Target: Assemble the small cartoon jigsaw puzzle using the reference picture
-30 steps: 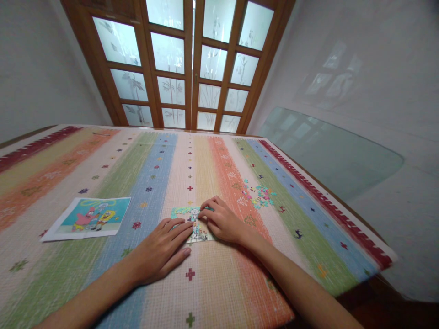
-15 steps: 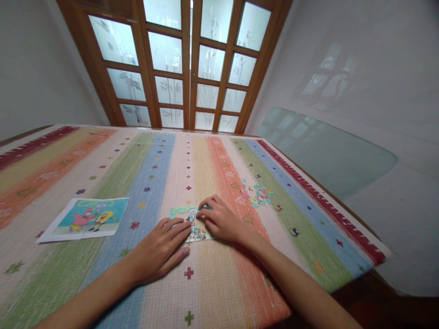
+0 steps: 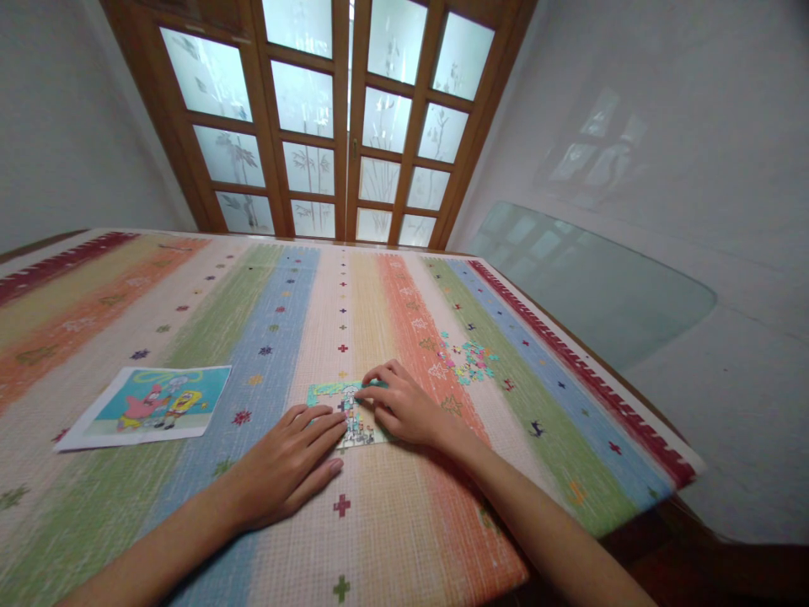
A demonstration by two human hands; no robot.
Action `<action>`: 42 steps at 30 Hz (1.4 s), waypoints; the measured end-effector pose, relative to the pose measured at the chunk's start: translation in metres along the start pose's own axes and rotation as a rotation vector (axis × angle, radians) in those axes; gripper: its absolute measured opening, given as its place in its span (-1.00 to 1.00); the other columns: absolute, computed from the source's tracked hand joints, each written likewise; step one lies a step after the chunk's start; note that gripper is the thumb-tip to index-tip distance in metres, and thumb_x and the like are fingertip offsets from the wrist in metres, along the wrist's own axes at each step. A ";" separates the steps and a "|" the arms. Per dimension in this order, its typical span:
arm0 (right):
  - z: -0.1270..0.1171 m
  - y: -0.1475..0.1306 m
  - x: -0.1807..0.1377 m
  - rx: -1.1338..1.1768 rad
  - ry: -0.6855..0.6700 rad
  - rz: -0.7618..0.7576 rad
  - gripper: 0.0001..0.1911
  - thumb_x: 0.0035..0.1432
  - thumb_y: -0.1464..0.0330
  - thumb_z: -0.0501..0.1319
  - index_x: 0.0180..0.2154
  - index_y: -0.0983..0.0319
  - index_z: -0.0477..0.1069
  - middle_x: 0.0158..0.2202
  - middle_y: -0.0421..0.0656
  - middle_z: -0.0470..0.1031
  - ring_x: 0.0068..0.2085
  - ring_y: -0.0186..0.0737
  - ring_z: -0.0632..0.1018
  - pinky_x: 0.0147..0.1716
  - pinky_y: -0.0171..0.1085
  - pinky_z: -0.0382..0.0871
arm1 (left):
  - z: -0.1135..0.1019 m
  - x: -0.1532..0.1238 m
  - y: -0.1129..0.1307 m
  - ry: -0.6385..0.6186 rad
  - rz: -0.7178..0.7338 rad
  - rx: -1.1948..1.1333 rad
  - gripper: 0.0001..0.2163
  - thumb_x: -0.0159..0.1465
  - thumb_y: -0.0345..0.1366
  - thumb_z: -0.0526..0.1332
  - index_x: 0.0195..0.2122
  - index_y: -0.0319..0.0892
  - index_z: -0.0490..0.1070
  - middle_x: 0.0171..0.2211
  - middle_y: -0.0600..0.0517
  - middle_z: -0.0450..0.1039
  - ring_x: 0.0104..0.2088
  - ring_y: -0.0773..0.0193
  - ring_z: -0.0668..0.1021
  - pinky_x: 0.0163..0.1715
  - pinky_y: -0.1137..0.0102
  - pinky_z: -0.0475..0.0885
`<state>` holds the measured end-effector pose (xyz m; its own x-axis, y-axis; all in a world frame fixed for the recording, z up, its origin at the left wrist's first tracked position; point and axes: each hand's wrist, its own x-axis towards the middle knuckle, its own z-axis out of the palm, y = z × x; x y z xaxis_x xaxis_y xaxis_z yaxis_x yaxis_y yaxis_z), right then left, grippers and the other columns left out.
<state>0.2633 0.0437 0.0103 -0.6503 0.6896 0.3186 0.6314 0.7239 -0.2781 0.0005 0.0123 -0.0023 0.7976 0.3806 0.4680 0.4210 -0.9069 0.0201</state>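
A small, partly assembled jigsaw puzzle (image 3: 334, 392) lies on the striped tablecloth (image 3: 392, 523) in front of me. My left hand (image 3: 284, 464) rests flat on the cloth, fingers stretched out, fingertips touching the puzzle's near left edge. My right hand (image 3: 404, 409) lies over the puzzle's right side with fingers curled down, fingertips pressing on its top edge; whether a piece is under them is hidden. A heap of loose puzzle pieces (image 3: 471, 361) lies to the right of that hand.
A printed cartoon reference picture (image 3: 148, 407) lies on the cloth at the left. The table's right edge (image 3: 600, 396) runs diagonally. Wooden doors with frosted glass panes (image 3: 334, 118) stand behind the table. A glass sheet (image 3: 587, 287) leans against the right wall.
Both hands stay on the puzzle with hardly any movement. The view has shifted slightly, so everything sits a little further left in the picture.
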 end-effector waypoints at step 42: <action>-0.089 0.182 -0.120 -0.402 0.028 0.741 -0.59 0.20 0.53 0.07 -0.19 0.18 0.69 -0.07 0.02 0.60 -0.06 0.03 0.49 0.03 -0.06 0.28 | 0.010 -0.018 -0.005 0.225 -0.017 -0.176 -0.61 0.46 -0.60 -0.06 0.21 -0.24 0.35 -0.17 -0.09 0.47 -0.18 0.22 0.51 -0.15 0.34 0.50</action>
<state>0.4937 0.0913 0.0022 -0.0016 0.9788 0.2049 0.9965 0.0187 -0.0815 -0.0120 0.0119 -0.0196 0.6672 0.3638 0.6500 0.3362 -0.9258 0.1730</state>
